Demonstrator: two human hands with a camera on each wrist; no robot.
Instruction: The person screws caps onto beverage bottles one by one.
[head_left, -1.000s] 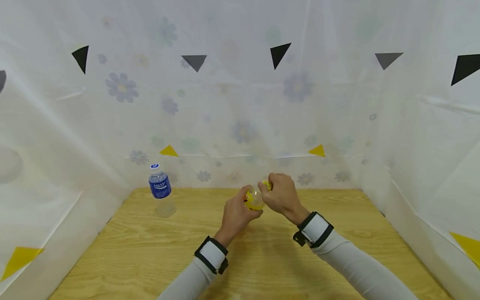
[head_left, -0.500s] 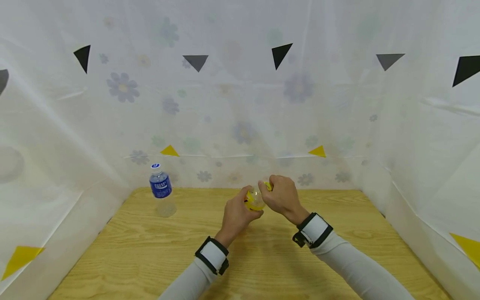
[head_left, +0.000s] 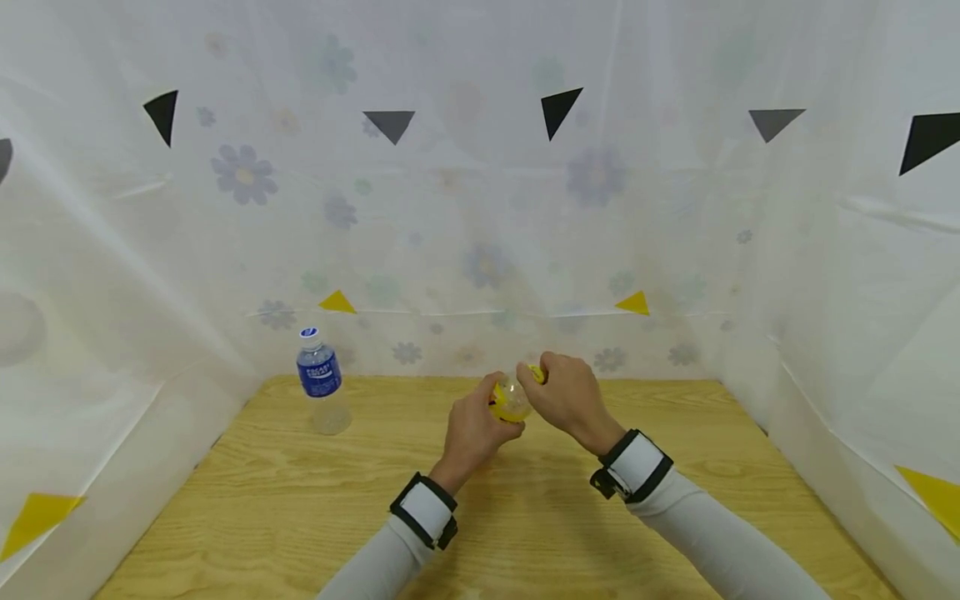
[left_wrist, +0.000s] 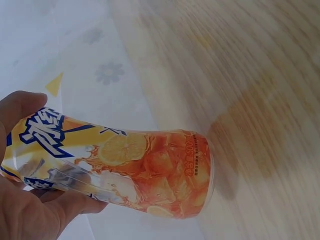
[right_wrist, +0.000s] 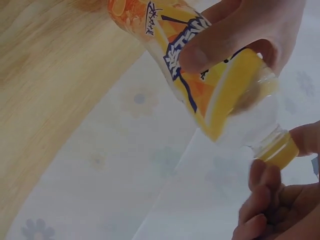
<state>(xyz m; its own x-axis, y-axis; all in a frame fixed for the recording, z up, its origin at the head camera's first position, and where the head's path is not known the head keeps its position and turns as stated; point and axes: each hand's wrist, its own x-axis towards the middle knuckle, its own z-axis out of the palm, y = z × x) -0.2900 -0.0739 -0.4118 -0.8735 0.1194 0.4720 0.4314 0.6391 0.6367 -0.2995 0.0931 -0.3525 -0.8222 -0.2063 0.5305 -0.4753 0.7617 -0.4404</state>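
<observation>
In the head view, my left hand point(head_left: 471, 432) grips the upper body of a plastic iced tea bottle point(head_left: 512, 402). Its label, orange with lemon slices and ice point(left_wrist: 167, 172), turns yellow with blue-edged lettering towards the neck. My right hand point(head_left: 568, 395) pinches the bottle's yellow cap point(right_wrist: 281, 152) between thumb and fingers, as the right wrist view shows. The cap sits on the neck. Clear plastic shows between label and cap. The bottle's base is near the table; whether they touch I cannot tell.
A clear bottle with a blue label and white cap point(head_left: 320, 375) stands upright at the table's back left. White flower-printed sheeting point(head_left: 480, 208) rises behind the wood-grain table point(head_left: 300, 500) and along both sides. Black, grey and yellow triangles mark the sheeting.
The right wrist has shifted slightly right and down, with the fingers still at the cap. The left hand and both bottles have hardly moved.
</observation>
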